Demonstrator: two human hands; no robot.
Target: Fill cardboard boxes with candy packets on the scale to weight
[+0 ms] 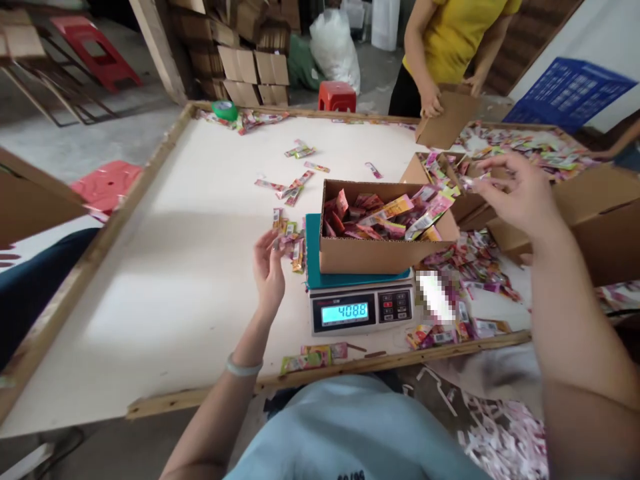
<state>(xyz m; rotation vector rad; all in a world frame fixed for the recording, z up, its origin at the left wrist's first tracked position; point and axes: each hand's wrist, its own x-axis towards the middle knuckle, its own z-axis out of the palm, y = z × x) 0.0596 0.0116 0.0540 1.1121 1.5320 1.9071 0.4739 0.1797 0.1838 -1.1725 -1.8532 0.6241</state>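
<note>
A cardboard box (365, 255) full of colourful sachets sits on a digital scale (360, 310) whose display reads 4088. My left hand (269, 270) is just left of the scale, fingers closed on a bunch of sachets (290, 241). My right hand (515, 193) is raised to the right of the box, pinching a small sachet (473, 181) between its fingertips, above a second open box (453, 200).
Loose sachets (293, 183) lie scattered on the white wood-framed table (175, 267); a heap (465, 267) lies right of the scale. A person in a yellow shirt (450, 40) holds cardboard (445, 120) at the far edge. Green tape roll (225, 110), red stools (337, 97), blue crate (567, 90).
</note>
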